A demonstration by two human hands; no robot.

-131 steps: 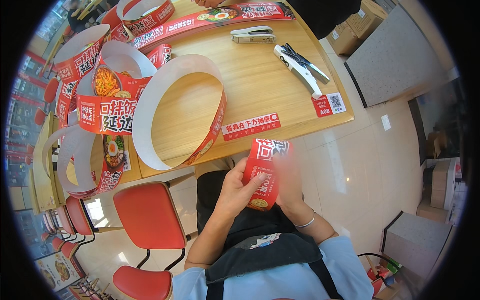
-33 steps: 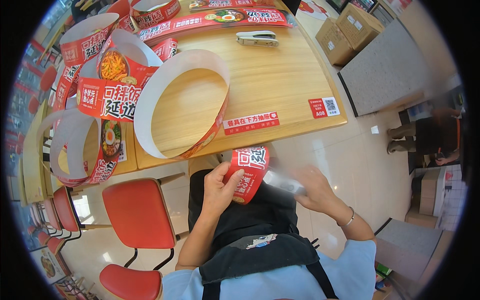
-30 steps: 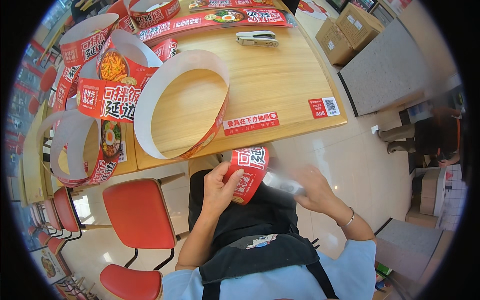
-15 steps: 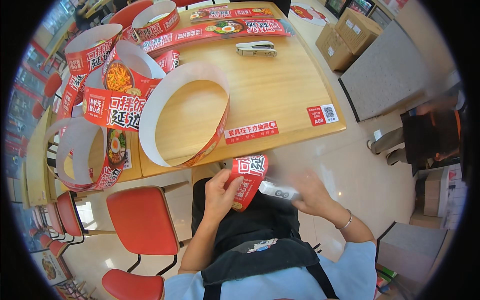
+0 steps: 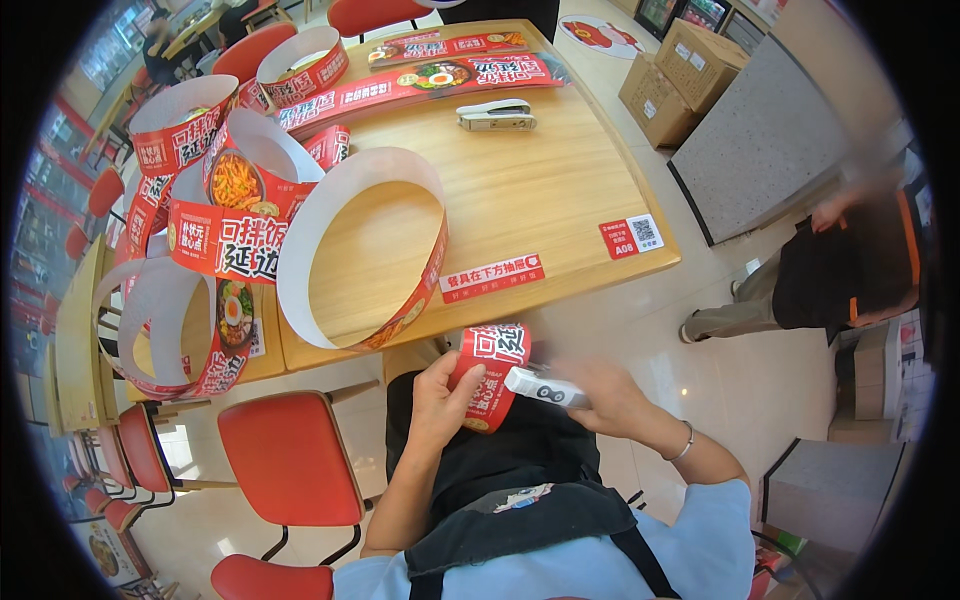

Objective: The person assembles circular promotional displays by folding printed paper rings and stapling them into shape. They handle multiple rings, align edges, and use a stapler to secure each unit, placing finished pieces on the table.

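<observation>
My left hand (image 5: 440,402) pinches a curled red printed paper band (image 5: 488,385) above my lap (image 5: 520,455); my right hand (image 5: 612,400) grips a long white stapler (image 5: 545,388) at its edge. Apparently I'm stapling; next calls for aligned layers, a firm squeeze.

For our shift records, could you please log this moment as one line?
left hand: holding red printed band | right hand: holding white stapler at band's edge | second stapler: on table

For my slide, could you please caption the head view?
Left hand holds a red band, right hand a white stapler at its edge.
</observation>
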